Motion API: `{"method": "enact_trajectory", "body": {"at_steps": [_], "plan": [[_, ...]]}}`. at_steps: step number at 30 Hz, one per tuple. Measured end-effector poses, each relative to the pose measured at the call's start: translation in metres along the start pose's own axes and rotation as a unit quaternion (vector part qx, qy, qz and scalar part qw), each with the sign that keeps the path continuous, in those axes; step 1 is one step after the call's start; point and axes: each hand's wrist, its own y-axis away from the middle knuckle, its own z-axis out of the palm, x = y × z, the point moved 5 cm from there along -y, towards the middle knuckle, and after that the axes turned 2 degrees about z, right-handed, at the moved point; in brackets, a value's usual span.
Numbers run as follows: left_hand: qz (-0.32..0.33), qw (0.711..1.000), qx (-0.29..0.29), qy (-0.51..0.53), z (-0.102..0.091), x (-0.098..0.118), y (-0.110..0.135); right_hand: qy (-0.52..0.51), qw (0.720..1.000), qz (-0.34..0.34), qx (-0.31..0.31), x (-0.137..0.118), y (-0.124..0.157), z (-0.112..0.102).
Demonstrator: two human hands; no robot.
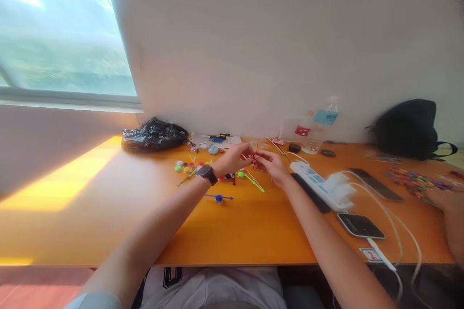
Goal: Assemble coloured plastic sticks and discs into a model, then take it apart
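My left hand [239, 157], with a black watch [207, 174] on the wrist, and my right hand [271, 164] meet above the table with fingertips pinched together. Between them is a small, thin red plastic piece [256, 150], mostly covered by the fingers. Just below my hands lie bright green arrow-shaped sticks [255, 182]. Closer to me, a blue double-ended arrow with a round blue hub [218, 198] lies on the tabletop. Behind and under my left wrist are several small coloured round pieces [186, 169], in green, yellow, red and white.
A white power strip [321, 186] with cables and a phone-like device [360, 226] lie right of my right forearm. Further back stand a clear bottle [313, 140], a black plastic bag [154, 135] and a black backpack [408, 128]. Another person's hand [444, 203] touches coloured pieces [416, 179].
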Motion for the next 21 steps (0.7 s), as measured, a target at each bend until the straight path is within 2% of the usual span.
{"method": "enact_trajectory", "body": {"at_steps": [6, 9, 14, 18, 21], "plan": [[-0.011, 1.000, -0.026, 0.011, -0.001, -0.003, 0.001, -0.008, 1.000, 0.008, 0.001, 0.006, -0.002, 0.007], [-0.013, 0.998, -0.056, 0.007, 0.002, 0.003, 0.001, 0.030, 0.999, 0.001, -0.019, 0.006, 0.000, 0.013], [-0.010, 0.997, -0.073, -0.008, 0.004, 0.009, 0.002, 0.084, 0.994, 0.011, -0.072, 0.009, 0.006, 0.024], [0.003, 0.996, -0.086, -0.037, 0.004, 0.005, 0.005, 0.143, 0.986, 0.043, -0.070, 0.022, 0.005, 0.029], [-0.011, 0.994, -0.099, -0.055, 0.001, -0.002, 0.008, 0.198, 0.978, 0.043, -0.053, 0.028, 0.001, 0.023]]}}
